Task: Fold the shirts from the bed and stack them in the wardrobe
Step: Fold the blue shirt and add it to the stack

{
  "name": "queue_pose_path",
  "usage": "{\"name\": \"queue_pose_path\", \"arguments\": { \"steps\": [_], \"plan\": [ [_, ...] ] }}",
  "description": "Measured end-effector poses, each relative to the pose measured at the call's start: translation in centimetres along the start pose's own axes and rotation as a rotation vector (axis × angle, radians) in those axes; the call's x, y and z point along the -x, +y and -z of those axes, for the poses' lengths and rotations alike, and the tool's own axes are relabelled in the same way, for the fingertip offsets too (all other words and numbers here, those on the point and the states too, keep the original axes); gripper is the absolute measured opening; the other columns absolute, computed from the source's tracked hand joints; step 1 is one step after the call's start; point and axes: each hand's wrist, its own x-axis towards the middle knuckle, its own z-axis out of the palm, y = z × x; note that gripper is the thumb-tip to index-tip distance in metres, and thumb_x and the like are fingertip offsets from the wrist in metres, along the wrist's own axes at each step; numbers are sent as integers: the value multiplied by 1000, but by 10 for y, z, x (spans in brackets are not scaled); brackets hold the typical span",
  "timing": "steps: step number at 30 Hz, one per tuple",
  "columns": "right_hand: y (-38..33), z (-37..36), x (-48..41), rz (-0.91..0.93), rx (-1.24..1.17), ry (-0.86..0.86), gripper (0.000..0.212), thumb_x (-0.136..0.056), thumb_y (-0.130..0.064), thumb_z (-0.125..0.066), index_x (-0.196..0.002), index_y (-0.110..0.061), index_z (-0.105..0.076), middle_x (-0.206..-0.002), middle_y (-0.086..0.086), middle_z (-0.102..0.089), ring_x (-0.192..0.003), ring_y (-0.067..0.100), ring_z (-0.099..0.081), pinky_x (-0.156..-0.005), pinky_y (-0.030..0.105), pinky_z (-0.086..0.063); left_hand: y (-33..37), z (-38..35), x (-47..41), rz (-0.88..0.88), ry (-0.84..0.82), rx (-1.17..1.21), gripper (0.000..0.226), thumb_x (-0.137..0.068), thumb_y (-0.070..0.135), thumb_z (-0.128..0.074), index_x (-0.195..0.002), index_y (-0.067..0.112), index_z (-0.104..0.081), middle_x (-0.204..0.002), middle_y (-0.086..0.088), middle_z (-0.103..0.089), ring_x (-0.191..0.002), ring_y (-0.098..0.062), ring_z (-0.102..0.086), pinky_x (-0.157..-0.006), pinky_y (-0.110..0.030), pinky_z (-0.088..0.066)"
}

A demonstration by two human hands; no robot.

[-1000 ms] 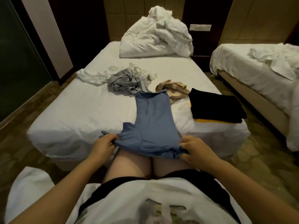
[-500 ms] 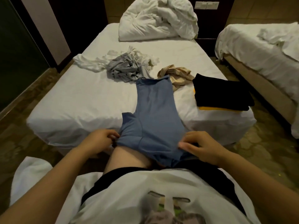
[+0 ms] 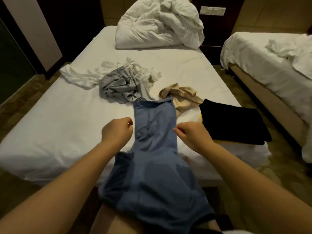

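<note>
Up from the hem, left hand [image 3: 117,130] and right hand [image 3: 192,135] now curl at the edges of the blue shirt [image 3: 155,149]. Pinching or not, I cannot tell. It drapes from bed [image 3: 67,125] to lap [image 3: 108,222].

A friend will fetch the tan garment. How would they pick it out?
Go to the bed strewn with clothes, its right half. Between the crumpled grey shirt and the folded black shirt lies the tan garment, bunched up, the only one that colour.

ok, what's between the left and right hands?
The blue shirt: its narrow body runs up the bed between the left hand and right hand, one at each edge. Head view.
</note>
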Motion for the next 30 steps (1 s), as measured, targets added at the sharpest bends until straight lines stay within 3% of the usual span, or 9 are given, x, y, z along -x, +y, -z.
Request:
{"name": "queue_pose_path", "arguments": {
  "steps": [5, 9, 15, 18, 21, 25, 27, 30],
  "plan": [
    [35, -25, -72, -85, 56, -64, 31, -95, -33, -45, -70, -18, -52, -79, 4, -65, -77, 27, -59, -61, 33, -27, 5, -41, -71, -41, -4, 13, 30, -93, 23, -43, -120, 21, -55, -104, -13, -67, -92, -33, -61, -72, -33, -45],
    [65, -52, -131, -259, -145, -115, 19, -92, -31, -51, -95, -22, -67, -97, 2, -69, -91, 23, -62, -74, 34, -47, -9, -78, -135, 9, -43, 123, 33, -93, 23, -45, -125, 22, -52, -108, -10, -67, -94, -32, -61, -73, -36, -46],
    [106, -98, -207, -439, -259, -88, 26, -92, -32, -53, -116, -23, -51, -107, 3, -64, -95, 25, -60, -79, 40, -51, -37, -137, -215, 189, -103, 374, 43, -91, 21, -55, -133, 21, -47, -121, -14, -59, -106, -32, -58, -87, -38, -47],
    [118, -116, -228, -423, -223, -98, 38, -90, -28, -54, -126, -23, -46, -122, 4, -53, -106, 25, -54, -84, 38, -47, -39, -158, -241, 215, -119, 531, 51, -86, 20, -64, -134, 21, -45, -129, -11, -56, -112, -30, -56, -94, -38, -45],
    [129, -131, -234, -368, -240, -105, 29, -93, -27, -52, -122, -23, -56, -125, 3, -52, -106, 21, -54, -86, 30, -45, -38, -167, -257, 212, -161, 562, 38, -86, 16, -65, -122, 19, -54, -122, -7, -60, -110, -25, -55, -87, -29, -41],
    [133, -135, -228, -343, -516, -2, 21, -91, -14, -56, -109, -14, -67, -116, 2, -55, -98, 10, -50, -78, 2, -36, -45, -164, -261, 212, -145, 798, 19, -86, -2, -58, -91, 16, -58, -93, -5, -61, -87, -16, -55, -68, -10, -42],
    [132, -129, -220, -286, -594, -1, 20, -89, -14, -58, -104, -11, -70, -114, -1, -52, -105, 12, -49, -85, 4, -34, -47, -157, -252, 228, -141, 969, 26, -87, -7, -53, -82, 18, -56, -82, -2, -59, -73, -6, -55, -60, -6, -43],
    [131, -122, -205, -101, -417, -42, 30, -82, -29, -51, -96, -13, -72, -120, 0, -54, -113, 17, -45, -94, 27, -34, -46, -147, -234, 170, -112, 1034, 29, -86, -10, -52, -83, 18, -57, -82, 1, -61, -69, 6, -59, -64, -7, -46]
  ]
}}
